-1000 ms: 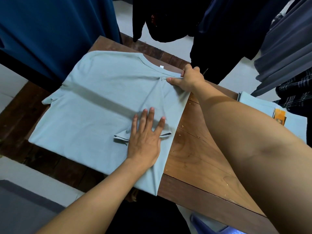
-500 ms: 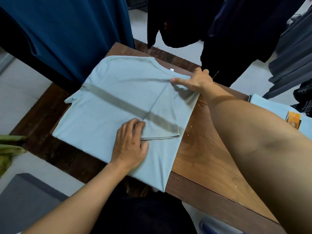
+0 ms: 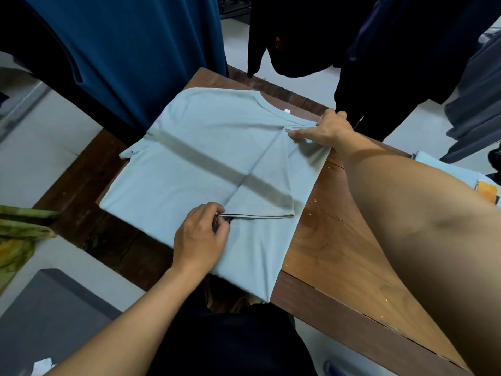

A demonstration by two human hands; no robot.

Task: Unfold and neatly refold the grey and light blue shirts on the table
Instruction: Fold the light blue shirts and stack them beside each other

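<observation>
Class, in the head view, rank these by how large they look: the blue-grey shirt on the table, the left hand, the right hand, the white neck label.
1. blue-grey shirt
2. left hand and right hand: left looks bigger but is nearer the camera, so unranked.
3. white neck label

Blue hanging cloth (image 3: 135, 50), dark hanging garments (image 3: 298, 36), green cloth (image 3: 19, 234) left.
</observation>
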